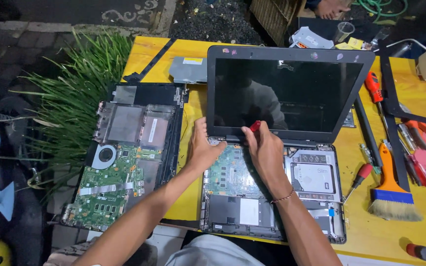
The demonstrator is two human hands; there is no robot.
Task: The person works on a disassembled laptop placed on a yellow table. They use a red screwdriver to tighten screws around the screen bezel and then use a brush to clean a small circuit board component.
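1. Left of the frame: a second opened laptop chassis (129, 157) lies flat on the yellow table (371, 231), its green board and round fan exposed. A grass-like plant (75, 93) stands beside it at the table's left edge. No hand touches this unit.

2. Centre-left: the left hand (202, 148) rests palm down with fingers spread on the upper left corner of the open laptop base (272, 197), next to the left hinge. It grips nothing; it presses flat and appears to steady the base.

3. Centre: the right hand (266, 148) is closed around a small red-handled screwdriver (255, 126), of which only the handle tip shows above the fingers. The tool points down near the middle of the hinge line, where the dark screen (287, 93) stands upright against the base.

4. Judgement of step: work is in hand at the hinge area of the base, probably a fastener being driven or released. The screw itself is hidden by the hand.

5. Judgement of next move: it calls for the tip kept seated and upright, with light downward pressure, while the left hand holds the base from shifting.

6. Right of the frame: a brush (393, 192) with an orange handle, a spare red-handled driver (360, 176), a larger orange screwdriver (373, 88) and red-handled pliers (422, 132) lie on the table, apart from both hands.
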